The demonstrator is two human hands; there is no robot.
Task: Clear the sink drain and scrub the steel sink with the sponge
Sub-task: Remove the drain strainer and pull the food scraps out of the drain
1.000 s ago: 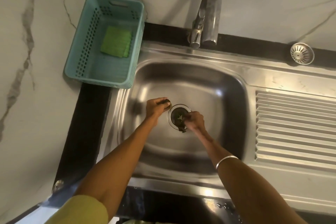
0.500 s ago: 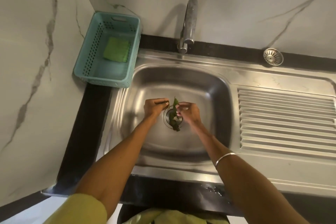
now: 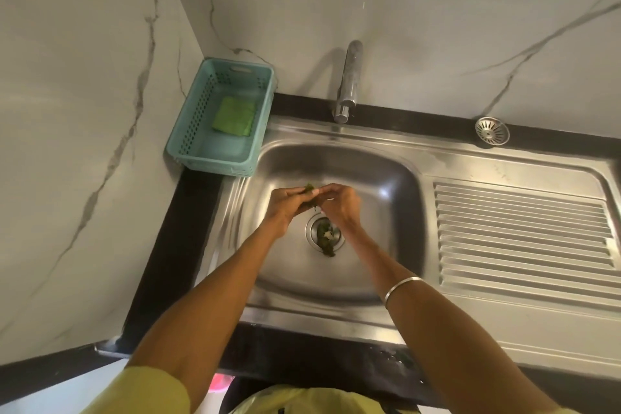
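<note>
The steel sink (image 3: 379, 178) is dull grey, its drain (image 3: 325, 232) clogged with dark green scraps — one bit trails toward 6 o'clock. Both hands meet above the drain at 12 o'clock: the left hand (image 3: 289, 203) and right hand (image 3: 339, 203) pinch one green leaf piece (image 3: 311, 193) between their fingers. One green sponge (image 3: 234, 116) lies flat in the teal basket (image 3: 188, 131) at 10 o'clock.

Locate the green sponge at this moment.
In the head view, the green sponge lies inside the teal basket on the counter's left corner, beside the steel sink, left of the tap.
</note>
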